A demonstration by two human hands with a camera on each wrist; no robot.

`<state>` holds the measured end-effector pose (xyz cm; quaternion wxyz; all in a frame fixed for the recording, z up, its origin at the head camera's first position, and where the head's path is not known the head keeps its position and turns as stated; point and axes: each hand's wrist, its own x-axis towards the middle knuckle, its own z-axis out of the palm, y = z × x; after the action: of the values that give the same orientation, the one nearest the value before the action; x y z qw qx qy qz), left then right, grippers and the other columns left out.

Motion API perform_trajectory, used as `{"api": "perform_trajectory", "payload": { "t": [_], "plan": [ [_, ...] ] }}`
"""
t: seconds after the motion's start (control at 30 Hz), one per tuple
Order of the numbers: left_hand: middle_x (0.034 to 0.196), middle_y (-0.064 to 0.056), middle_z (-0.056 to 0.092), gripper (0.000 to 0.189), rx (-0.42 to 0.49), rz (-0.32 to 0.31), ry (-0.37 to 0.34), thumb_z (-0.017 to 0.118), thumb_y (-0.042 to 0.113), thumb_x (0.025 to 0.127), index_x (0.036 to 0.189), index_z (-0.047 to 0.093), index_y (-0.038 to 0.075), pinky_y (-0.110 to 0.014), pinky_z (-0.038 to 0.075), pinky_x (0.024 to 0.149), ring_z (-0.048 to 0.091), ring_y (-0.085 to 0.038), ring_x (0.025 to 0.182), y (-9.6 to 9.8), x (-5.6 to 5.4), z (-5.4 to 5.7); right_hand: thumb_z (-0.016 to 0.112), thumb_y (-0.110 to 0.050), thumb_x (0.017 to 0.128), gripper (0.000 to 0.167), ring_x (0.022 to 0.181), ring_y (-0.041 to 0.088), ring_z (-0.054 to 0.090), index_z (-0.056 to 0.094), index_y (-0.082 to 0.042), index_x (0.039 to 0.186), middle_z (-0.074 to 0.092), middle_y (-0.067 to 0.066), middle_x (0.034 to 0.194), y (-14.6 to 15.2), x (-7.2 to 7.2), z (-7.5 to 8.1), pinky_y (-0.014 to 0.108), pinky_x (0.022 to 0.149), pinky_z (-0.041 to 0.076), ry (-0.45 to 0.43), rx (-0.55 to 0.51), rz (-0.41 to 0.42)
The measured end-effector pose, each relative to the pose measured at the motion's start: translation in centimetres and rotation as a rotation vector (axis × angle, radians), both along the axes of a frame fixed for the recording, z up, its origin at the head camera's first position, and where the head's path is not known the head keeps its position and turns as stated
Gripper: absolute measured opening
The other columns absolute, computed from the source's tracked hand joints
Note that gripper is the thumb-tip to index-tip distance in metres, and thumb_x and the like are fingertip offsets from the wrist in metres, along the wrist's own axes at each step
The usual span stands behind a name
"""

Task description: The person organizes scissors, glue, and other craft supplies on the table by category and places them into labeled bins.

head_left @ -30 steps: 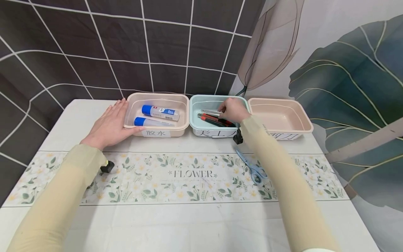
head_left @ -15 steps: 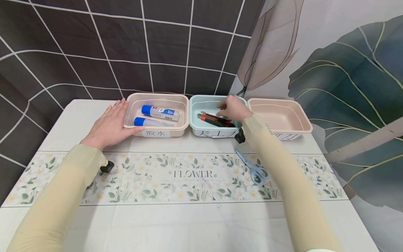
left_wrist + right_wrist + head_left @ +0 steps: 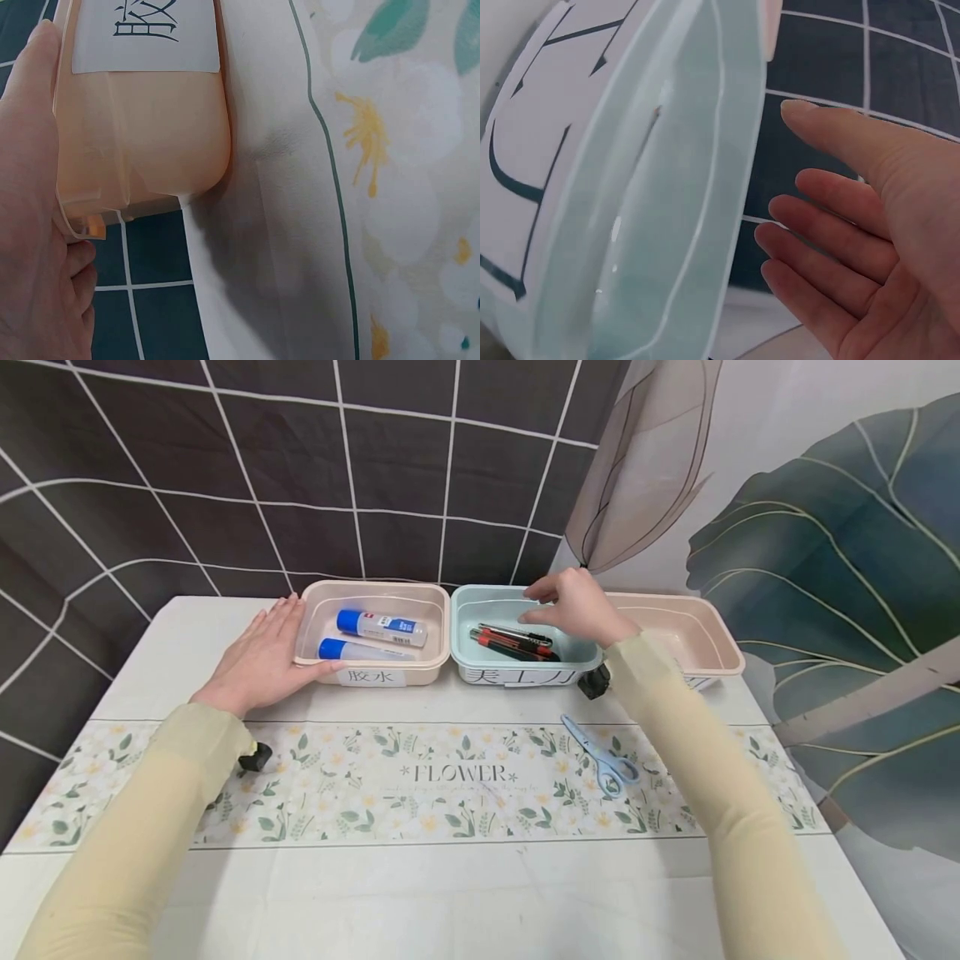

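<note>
My left hand (image 3: 258, 660) rests with straight fingers along the left end of a peach bin (image 3: 429, 670), thumb at its front rim. Two blue-capped glue bottles (image 3: 382, 628) lie inside that bin. In the left wrist view, the fingers (image 3: 81, 259) reach round the bin's end wall. My right hand (image 3: 577, 606) hovers over the right end of the light blue bin (image 3: 480, 606), holding nothing. Its fingers (image 3: 825, 240) are spread apart from the thumb in the right wrist view. Several utility knives (image 3: 513, 647), red-and-black and silver, lie together in the blue bin.
Light blue scissors (image 3: 600, 758) lie on the floral table cover (image 3: 465, 810), in front of the blue bin. Another peach bin (image 3: 693, 631) stands at the right of the row, partly behind my right forearm. Behind the bins hangs a dark checked cloth (image 3: 397, 468).
My right hand let go of a silver utility knife, which now lies with the others. It then rose and moved right, its fingers opening. The left hand stays put.
</note>
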<state>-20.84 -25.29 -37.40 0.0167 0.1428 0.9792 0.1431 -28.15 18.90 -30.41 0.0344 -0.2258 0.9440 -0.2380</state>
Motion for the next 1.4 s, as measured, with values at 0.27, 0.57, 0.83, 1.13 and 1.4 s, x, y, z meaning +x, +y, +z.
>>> {"api": "perform_trajectory", "payload": {
  "t": [0.27, 0.57, 0.83, 1.13, 1.4],
  "plan": [
    [0.166, -0.028, 0.005, 0.118, -0.001, 0.002, 0.000, 0.052, 0.076, 0.091, 0.160, 0.003, -0.006, -0.045, -0.003, 0.124, 0.002, -0.039, 0.153, 0.0, -0.2, -0.1, 0.084, -0.028, 0.086, 0.047, 0.113, 0.031, 0.066, 0.073, -0.002, 0.124, 0.072, 0.014, 0.121, 1.1, 1.3, 1.0, 0.046, 0.099, 0.052, 0.007, 0.007, -0.003],
    [0.166, -0.028, 0.006, 0.117, 0.002, 0.001, -0.003, 0.052, 0.075, 0.091, 0.160, 0.003, -0.007, -0.045, -0.003, 0.124, 0.003, -0.039, 0.153, 0.0, -0.2, -0.1, 0.087, -0.028, 0.084, 0.051, 0.118, 0.028, 0.065, 0.072, -0.005, 0.127, 0.071, 0.013, 0.123, 1.8, 3.2, 1.4, 0.048, 0.101, 0.051, 0.024, 0.027, 0.022],
    [0.165, -0.028, 0.006, 0.117, 0.001, -0.003, 0.006, 0.052, 0.075, 0.091, 0.160, 0.003, -0.007, -0.046, -0.002, 0.124, 0.003, -0.039, 0.153, 0.0, -0.2, -0.1, 0.087, -0.038, 0.082, 0.059, 0.123, 0.025, 0.062, 0.071, -0.007, 0.129, 0.069, 0.011, 0.128, 2.6, 4.7, 1.2, 0.047, 0.104, 0.048, -0.001, 0.002, 0.006],
    [0.166, -0.027, 0.006, 0.117, 0.001, 0.000, 0.002, 0.052, 0.074, 0.091, 0.160, 0.003, -0.006, -0.045, -0.003, 0.124, 0.002, -0.038, 0.154, 0.0, -0.1, 0.0, 0.087, -0.032, 0.083, 0.057, 0.122, 0.026, 0.061, 0.070, -0.003, 0.130, 0.069, 0.012, 0.126, 4.2, 6.5, 0.9, 0.047, 0.104, 0.048, 0.009, -0.027, -0.004],
    [0.166, -0.027, 0.006, 0.116, 0.000, 0.001, 0.005, 0.052, 0.074, 0.091, 0.160, 0.003, -0.006, -0.044, -0.004, 0.124, 0.002, -0.038, 0.154, 0.1, -0.1, -0.1, 0.087, -0.031, 0.083, 0.055, 0.121, 0.033, 0.063, 0.071, -0.005, 0.129, 0.070, 0.013, 0.126, 5.7, 8.6, 0.9, 0.053, 0.102, 0.048, 0.066, -0.046, -0.037]
  ]
}}
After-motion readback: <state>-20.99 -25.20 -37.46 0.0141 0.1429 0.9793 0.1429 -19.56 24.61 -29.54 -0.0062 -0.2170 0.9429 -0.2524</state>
